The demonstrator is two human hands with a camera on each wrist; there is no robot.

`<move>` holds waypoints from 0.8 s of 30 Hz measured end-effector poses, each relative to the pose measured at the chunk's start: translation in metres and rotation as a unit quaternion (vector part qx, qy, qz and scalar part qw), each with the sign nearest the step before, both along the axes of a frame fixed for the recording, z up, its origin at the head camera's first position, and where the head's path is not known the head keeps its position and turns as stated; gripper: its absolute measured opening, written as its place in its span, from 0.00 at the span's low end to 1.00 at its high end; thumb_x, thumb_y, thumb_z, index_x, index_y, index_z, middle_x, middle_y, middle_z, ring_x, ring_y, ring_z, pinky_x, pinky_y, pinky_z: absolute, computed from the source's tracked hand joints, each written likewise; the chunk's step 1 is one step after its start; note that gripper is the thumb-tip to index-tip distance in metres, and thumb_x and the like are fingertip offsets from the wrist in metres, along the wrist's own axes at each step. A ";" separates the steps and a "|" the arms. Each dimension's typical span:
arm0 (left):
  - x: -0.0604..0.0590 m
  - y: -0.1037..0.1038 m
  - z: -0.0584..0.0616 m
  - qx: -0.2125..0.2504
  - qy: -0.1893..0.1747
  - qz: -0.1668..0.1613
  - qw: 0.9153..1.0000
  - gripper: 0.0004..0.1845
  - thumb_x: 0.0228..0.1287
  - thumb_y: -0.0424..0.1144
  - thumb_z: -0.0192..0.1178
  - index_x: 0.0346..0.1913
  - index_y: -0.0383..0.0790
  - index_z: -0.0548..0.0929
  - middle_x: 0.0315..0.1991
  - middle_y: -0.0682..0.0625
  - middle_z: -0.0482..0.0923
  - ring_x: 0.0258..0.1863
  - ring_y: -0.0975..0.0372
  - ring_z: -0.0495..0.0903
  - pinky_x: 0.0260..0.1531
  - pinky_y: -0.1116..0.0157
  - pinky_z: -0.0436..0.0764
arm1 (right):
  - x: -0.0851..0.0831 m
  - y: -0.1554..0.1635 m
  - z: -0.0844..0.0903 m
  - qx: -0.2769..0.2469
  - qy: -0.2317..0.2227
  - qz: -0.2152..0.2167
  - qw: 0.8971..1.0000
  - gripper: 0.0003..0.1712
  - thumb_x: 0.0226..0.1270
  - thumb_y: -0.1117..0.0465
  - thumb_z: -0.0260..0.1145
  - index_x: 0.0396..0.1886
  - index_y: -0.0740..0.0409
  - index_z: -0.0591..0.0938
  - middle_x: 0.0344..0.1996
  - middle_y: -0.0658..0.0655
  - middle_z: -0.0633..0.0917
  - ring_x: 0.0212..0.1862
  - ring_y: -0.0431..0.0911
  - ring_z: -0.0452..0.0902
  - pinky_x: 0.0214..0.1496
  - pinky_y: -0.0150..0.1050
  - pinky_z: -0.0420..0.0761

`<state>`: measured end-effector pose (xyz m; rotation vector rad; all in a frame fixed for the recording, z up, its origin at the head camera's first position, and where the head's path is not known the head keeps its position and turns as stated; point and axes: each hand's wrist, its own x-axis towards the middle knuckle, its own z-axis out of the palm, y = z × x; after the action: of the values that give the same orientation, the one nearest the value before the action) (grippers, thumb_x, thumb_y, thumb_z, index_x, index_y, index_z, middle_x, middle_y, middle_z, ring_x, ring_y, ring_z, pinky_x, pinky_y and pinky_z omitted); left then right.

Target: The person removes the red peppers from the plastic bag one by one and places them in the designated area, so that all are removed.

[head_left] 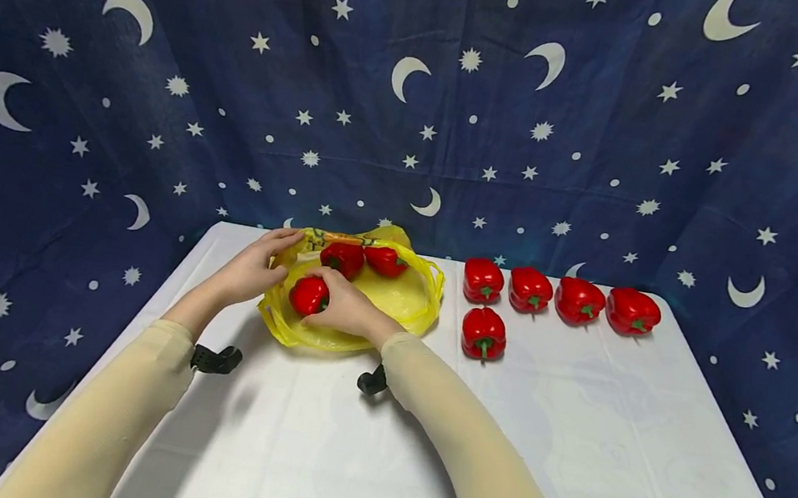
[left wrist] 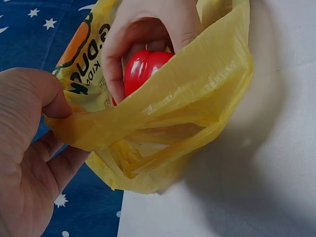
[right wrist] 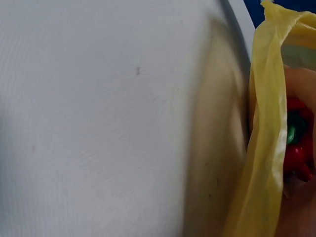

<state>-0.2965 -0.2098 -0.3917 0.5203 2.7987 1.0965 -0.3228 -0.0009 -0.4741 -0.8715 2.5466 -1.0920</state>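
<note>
A red pepper (head_left: 307,294) sits at the near edge of the yellow bag's (head_left: 408,296) mouth, on the left part of the white table (head_left: 571,440). The right hand (head_left: 346,309) holds it, fingers curled round the fruit. The left hand (head_left: 256,268) pinches the bag's rim on the left side, thumb and fingers folded over the plastic, so the mouth stands open. Two more peppers (head_left: 363,259) lie deeper in the bag, touching each other. To the right of the bag, well apart from the hands, four peppers (head_left: 559,295) stand in a row, with a fifth pepper (head_left: 484,333) just in front of them.
</note>
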 end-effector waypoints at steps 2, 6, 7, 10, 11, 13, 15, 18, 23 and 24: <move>0.000 0.000 0.000 0.000 -0.003 0.002 1.000 0.36 0.69 0.27 0.54 0.80 0.39 0.61 0.79 0.45 0.54 0.76 0.46 0.59 0.70 0.45 0.65 | 0.001 0.001 -0.001 0.001 -0.006 -0.007 1.000 0.52 0.55 0.46 0.81 0.76 0.42 0.63 0.72 0.52 0.66 0.70 0.47 0.67 0.72 0.47 0.70; 0.001 0.001 0.000 -0.002 -0.009 0.006 1.000 0.36 0.69 0.27 0.54 0.80 0.40 0.61 0.79 0.45 0.53 0.76 0.46 0.59 0.69 0.46 0.66 | 0.003 0.004 -0.002 -0.012 -0.027 -0.026 0.999 0.59 0.53 0.46 0.81 0.80 0.40 0.57 0.75 0.54 0.61 0.72 0.50 0.65 0.72 0.51 0.69; 0.000 0.001 0.000 -0.002 -0.010 0.006 1.000 0.36 0.69 0.27 0.54 0.80 0.40 0.61 0.80 0.45 0.53 0.76 0.46 0.59 0.69 0.46 0.66 | 0.004 0.004 -0.002 -0.015 -0.029 -0.029 0.999 0.59 0.53 0.46 0.81 0.80 0.40 0.56 0.76 0.54 0.61 0.72 0.50 0.65 0.72 0.51 0.69; 0.000 0.002 0.000 -0.003 -0.010 0.006 1.000 0.36 0.69 0.27 0.54 0.80 0.40 0.61 0.80 0.45 0.53 0.76 0.46 0.58 0.70 0.45 0.65 | 0.005 0.005 -0.004 -0.020 -0.031 -0.032 0.999 0.60 0.53 0.47 0.82 0.80 0.39 0.56 0.76 0.53 0.61 0.73 0.50 0.65 0.73 0.51 0.68; 0.000 0.002 0.000 -0.003 -0.010 0.006 1.000 0.36 0.69 0.27 0.54 0.80 0.40 0.61 0.80 0.45 0.53 0.76 0.46 0.58 0.70 0.45 0.65 | 0.005 0.005 -0.004 -0.020 -0.031 -0.032 0.999 0.60 0.53 0.47 0.82 0.80 0.39 0.56 0.76 0.53 0.61 0.73 0.49 0.65 0.73 0.51 0.68; 0.000 0.002 -0.001 -0.004 -0.009 0.005 1.000 0.36 0.69 0.27 0.54 0.80 0.40 0.61 0.80 0.45 0.53 0.76 0.46 0.58 0.70 0.45 0.65 | 0.005 0.005 -0.005 -0.021 -0.030 -0.031 0.999 0.59 0.53 0.48 0.82 0.80 0.39 0.57 0.76 0.53 0.61 0.72 0.49 0.65 0.73 0.51 0.68; 0.000 0.002 -0.001 -0.005 -0.008 0.005 1.000 0.36 0.69 0.27 0.53 0.80 0.40 0.60 0.80 0.45 0.53 0.76 0.46 0.59 0.70 0.45 0.65 | 0.005 0.005 -0.006 -0.021 -0.029 -0.031 0.999 0.59 0.53 0.48 0.82 0.80 0.38 0.57 0.75 0.53 0.62 0.72 0.49 0.65 0.73 0.50 0.68; -0.001 0.002 -0.002 -0.005 -0.009 0.004 1.000 0.36 0.69 0.27 0.53 0.80 0.39 0.60 0.80 0.45 0.53 0.76 0.45 0.59 0.70 0.45 0.65 | 0.005 0.005 -0.006 -0.023 -0.029 -0.035 0.999 0.58 0.53 0.49 0.82 0.79 0.38 0.58 0.74 0.52 0.63 0.71 0.49 0.66 0.73 0.50 0.68; -0.001 0.001 -0.002 -0.006 -0.010 0.003 1.000 0.37 0.69 0.27 0.53 0.80 0.39 0.60 0.80 0.45 0.52 0.76 0.45 0.59 0.70 0.45 0.66 | 0.005 0.006 -0.007 -0.034 -0.036 -0.042 0.998 0.57 0.53 0.50 0.82 0.78 0.39 0.58 0.74 0.52 0.65 0.71 0.48 0.66 0.73 0.49 0.68; -0.001 0.001 -0.002 -0.007 -0.010 0.003 1.000 0.36 0.70 0.27 0.53 0.80 0.40 0.60 0.80 0.45 0.52 0.76 0.45 0.59 0.70 0.45 0.66 | 0.006 0.007 -0.007 -0.038 -0.038 -0.042 0.998 0.56 0.53 0.50 0.82 0.78 0.39 0.59 0.73 0.52 0.66 0.71 0.48 0.67 0.73 0.49 0.68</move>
<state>-0.2980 -0.2089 -0.3937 0.4959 2.7907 1.0770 -0.3171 0.0057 -0.4815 -0.7323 2.5146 -1.2310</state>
